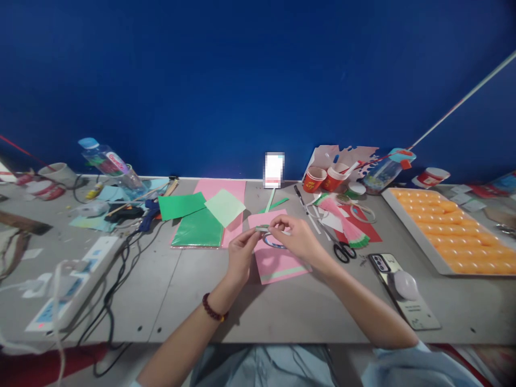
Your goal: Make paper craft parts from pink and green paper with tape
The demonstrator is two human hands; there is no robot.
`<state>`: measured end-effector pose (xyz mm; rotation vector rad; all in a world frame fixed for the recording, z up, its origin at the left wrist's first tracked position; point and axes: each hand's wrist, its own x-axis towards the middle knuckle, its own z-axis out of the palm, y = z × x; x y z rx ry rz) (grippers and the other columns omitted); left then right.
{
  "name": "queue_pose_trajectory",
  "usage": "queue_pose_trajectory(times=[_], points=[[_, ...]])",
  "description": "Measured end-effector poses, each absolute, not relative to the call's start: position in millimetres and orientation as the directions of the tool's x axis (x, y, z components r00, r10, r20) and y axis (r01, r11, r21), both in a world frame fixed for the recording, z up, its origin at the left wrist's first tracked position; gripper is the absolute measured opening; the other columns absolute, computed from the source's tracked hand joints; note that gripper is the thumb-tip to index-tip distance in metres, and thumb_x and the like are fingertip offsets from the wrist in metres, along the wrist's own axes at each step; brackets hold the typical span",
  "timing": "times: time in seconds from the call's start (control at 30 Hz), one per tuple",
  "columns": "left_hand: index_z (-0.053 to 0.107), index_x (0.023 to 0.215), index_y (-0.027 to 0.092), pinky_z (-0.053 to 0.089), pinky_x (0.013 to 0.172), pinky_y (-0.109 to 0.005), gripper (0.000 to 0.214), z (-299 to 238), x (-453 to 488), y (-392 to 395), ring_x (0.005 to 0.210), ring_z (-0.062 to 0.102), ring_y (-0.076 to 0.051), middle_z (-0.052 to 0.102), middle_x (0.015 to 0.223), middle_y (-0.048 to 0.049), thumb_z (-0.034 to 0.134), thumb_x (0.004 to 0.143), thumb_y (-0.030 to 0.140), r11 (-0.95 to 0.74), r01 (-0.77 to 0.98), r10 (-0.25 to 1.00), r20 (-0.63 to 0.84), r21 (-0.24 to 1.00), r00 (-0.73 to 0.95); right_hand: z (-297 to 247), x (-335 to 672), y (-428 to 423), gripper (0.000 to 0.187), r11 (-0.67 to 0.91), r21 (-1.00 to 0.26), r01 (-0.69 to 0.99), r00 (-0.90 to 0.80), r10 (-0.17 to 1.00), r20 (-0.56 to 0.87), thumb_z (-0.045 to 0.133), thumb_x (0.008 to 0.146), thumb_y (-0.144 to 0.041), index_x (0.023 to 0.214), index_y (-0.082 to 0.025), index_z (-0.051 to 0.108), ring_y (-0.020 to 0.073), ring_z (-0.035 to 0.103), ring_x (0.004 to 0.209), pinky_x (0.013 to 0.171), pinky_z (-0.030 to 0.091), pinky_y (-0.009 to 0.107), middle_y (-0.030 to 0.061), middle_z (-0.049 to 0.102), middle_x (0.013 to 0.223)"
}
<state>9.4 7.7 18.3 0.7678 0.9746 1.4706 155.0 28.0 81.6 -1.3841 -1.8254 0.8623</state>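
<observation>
Two hands meet above a pink sheet [278, 260] on the counter [282, 306]: left hand [242, 252] and right hand [292, 236] each pinch one end of a small green strip [263, 228] (held level). Scissors [344, 251] lie just right.

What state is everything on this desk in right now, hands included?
Left hand, pinching the strip.
Right hand, pinching the same strip.
Pink sheet, flat under the hands.
Scissors, shut, lying flat.
Bottle, capped, tilted.
Cups, upright.
Phone, back up.
Tray, full of orange balls.
</observation>
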Motion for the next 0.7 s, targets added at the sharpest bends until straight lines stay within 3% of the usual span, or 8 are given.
queue_pose_trajectory(times=[0.7], points=[[0.075, 0.083, 0.017, 0.05, 0.082, -0.031, 0.02, 24.0, 9.5, 7.0, 0.082, 0.067, -0.019, 0.074, 0.086, -0.0062, 0.074, 0.068, 0.031, -0.009, -0.408, 0.99, -0.049, 0.913, -0.13, 83.6, 154.8, 26.6, 0.013, 0.2, -0.825, 0.529, -0.198, 0.974, 0.109, 0.054, 0.077, -0.028, 0.075, -0.022, 0.064, 0.0139, 0.055, 0.064, 0.068, 0.042, 0.027, -0.001, 0.063, 0.066]])
